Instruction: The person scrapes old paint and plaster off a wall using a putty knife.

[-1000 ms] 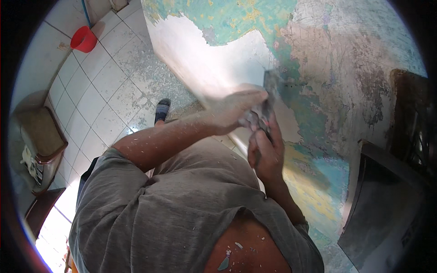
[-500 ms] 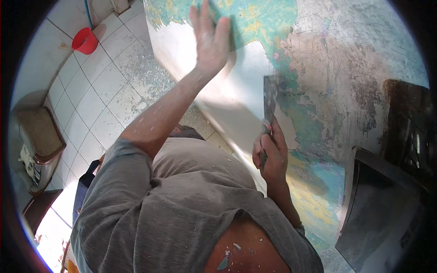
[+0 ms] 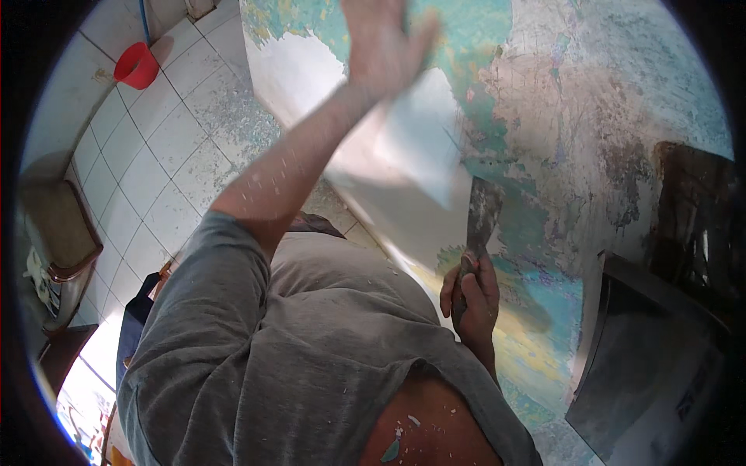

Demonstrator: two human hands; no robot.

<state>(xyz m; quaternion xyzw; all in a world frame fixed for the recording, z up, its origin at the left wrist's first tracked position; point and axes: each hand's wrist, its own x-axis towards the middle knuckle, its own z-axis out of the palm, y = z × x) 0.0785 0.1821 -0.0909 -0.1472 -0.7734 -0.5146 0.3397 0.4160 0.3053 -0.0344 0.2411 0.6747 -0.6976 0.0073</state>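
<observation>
My right hand (image 3: 472, 303) is wrapped round the handle of a putty knife (image 3: 483, 211). Its flat, smeared metal blade points up, in front of the wall (image 3: 536, 140); whether it touches cannot be told. Patchy green, yellow and blue paint covers much of that wall, with a smooth white patch (image 3: 423, 136) showing between ragged paint edges. My left hand (image 3: 382, 58) is raised before the green paint at the top, thumb spread, holding nothing visible. It is blurred, and the upper edge cuts off its fingers. Pale flecks dot my left forearm (image 3: 284, 167).
On the left, a red bucket (image 3: 136, 67) stands on the white tiled floor (image 3: 155, 155), near a cushioned wooden chair (image 3: 58, 225). A dark-fronted boxy object (image 3: 649, 349) is by the wall at lower right. Paint chips (image 3: 391, 450) lie on my upper chest.
My left hand has moved up and slightly right, its fingers now partly out of view. My right hand has lowered the putty knife and shifted it a little right, its blade face turned more into view.
</observation>
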